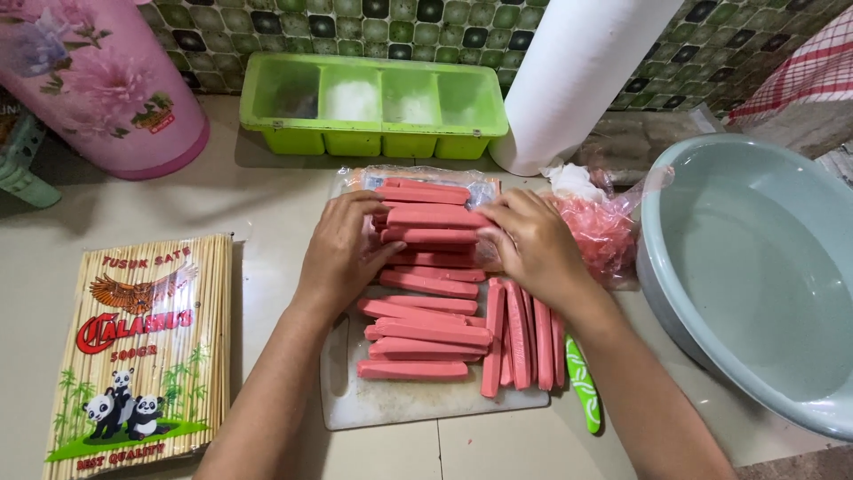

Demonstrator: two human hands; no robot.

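Many long pink sausages (425,331) lie piled on a white cutting board (355,404) in the middle of the counter. My left hand (342,253) rests on the left ends of the upper sausages, fingers curled around them. My right hand (533,244) presses on the right ends of the same stack (431,218). Several more sausages stand lengthwise (520,333) on the board's right side, under my right wrist. A clear plastic sausage package (418,178) lies just behind the stack.
A pack of bamboo skewers (142,347) lies at the left. A green compartment tray (373,102), a pink flowered jug (111,80) and a paper towel roll (586,71) stand behind. A grey basin (755,267) sits at the right. A green knife handle (582,382) and a bag of pink casings (600,231) lie by the board.
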